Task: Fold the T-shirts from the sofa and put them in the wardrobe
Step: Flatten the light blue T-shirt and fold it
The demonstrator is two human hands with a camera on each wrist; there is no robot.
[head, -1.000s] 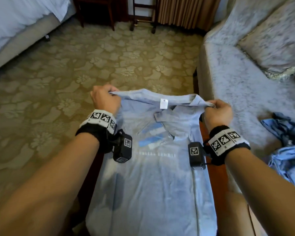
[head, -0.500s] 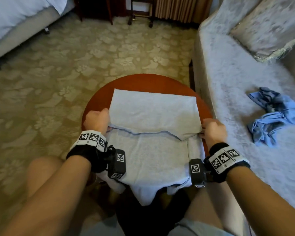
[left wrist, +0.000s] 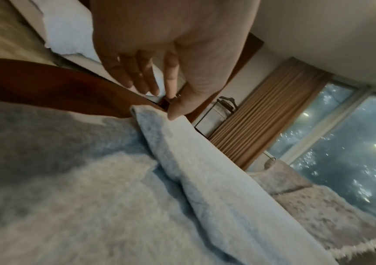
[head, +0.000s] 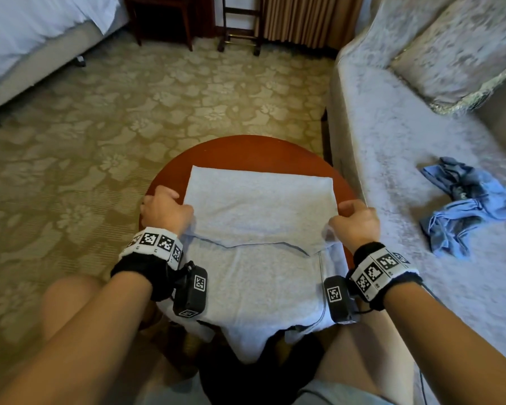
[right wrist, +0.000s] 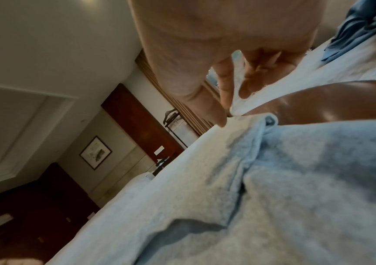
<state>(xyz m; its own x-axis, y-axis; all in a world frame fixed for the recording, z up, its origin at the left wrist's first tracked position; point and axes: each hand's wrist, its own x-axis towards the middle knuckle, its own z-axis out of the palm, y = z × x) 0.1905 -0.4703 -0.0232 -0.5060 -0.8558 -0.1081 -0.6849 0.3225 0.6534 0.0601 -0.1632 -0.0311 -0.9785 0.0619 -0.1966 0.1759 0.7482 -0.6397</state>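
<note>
A light blue-grey T-shirt (head: 257, 206) lies on a round red-brown table (head: 246, 150), its far part folded back over the near part. The near end hangs off the table's front edge. My left hand (head: 164, 210) sits at the fold's left corner. In the left wrist view its thumb touches that T-shirt (left wrist: 205, 170) corner and the fingers hang loose off the cloth. My right hand (head: 355, 219) is at the right corner. The right wrist view shows the thumb on the T-shirt (right wrist: 295, 170) and the fingers relaxed. A crumpled blue T-shirt (head: 465, 209) lies on the sofa (head: 392, 141).
The sofa runs along the right, close to the table, with a cushion (head: 456, 48) at its back. A bed (head: 27, 39) stands at the far left, across patterned carpet (head: 158, 97). Dark wooden furniture (head: 164, 19) and a curtain (head: 304, 16) line the far wall. My knees are under the table's near edge.
One second ago both hands held the shirt up by its shoulders. It now lies folded over on the table. Since half a second ago, both hands have loosened at the fold's corners.
</note>
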